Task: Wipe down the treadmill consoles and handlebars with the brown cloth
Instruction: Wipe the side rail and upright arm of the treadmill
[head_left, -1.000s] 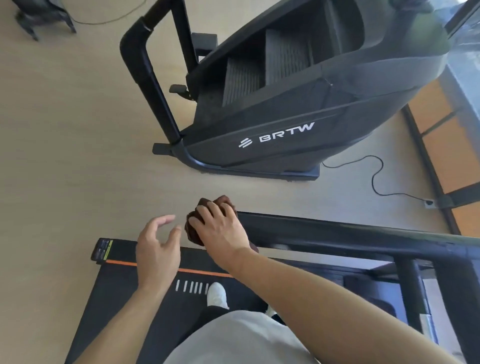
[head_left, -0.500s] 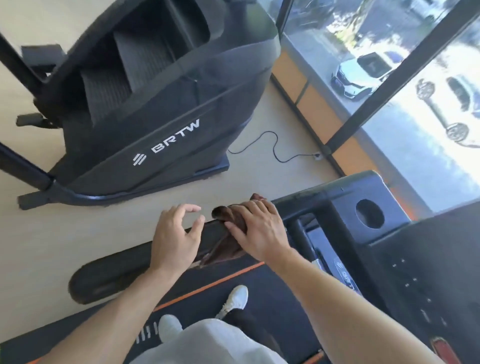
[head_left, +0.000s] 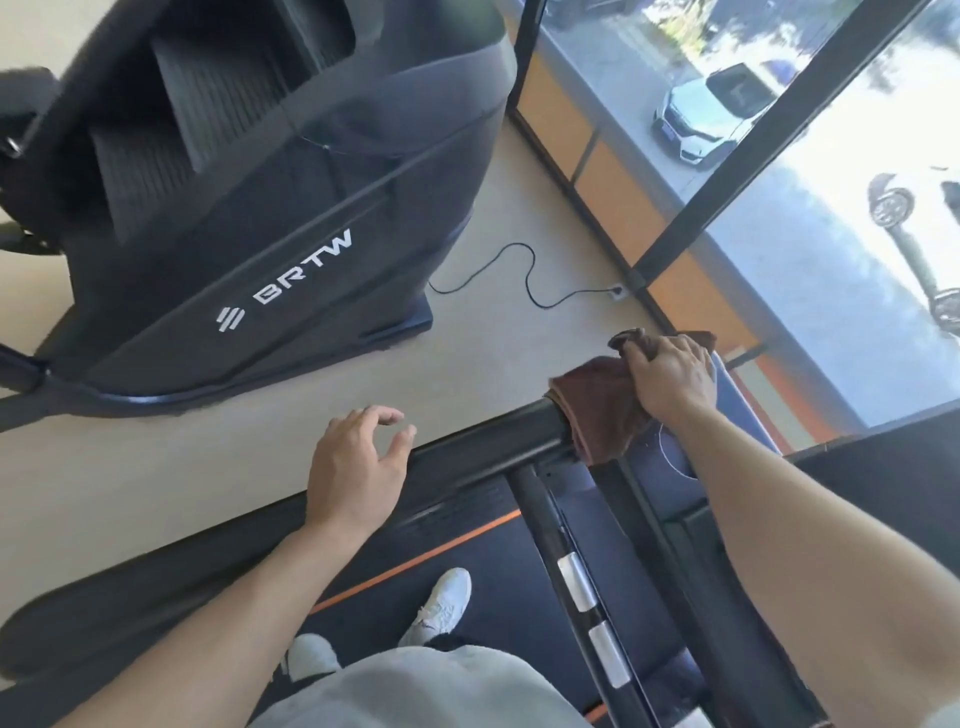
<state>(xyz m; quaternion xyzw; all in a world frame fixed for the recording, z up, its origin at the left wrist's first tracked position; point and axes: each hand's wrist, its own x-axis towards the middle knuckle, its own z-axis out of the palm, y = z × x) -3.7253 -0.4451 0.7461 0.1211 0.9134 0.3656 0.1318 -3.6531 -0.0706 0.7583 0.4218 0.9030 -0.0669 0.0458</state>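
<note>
Head view: right hand (head_left: 670, 376) presses brown cloth (head_left: 602, 410) onto handlebar (head_left: 483, 441) running lower-left to upper-right; left hand (head_left: 358, 467) open.

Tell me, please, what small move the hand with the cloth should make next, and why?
Probably slide the right hand and the brown cloth further onto the console corner. The cloth is draped where the handlebar meets the console, with the hand pressing its far end, and the left hand hovers open over the bar.

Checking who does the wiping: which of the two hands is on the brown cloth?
The right hand presses the brown cloth at the handlebar's console end; the left hand is bare, fingers spread.
</note>
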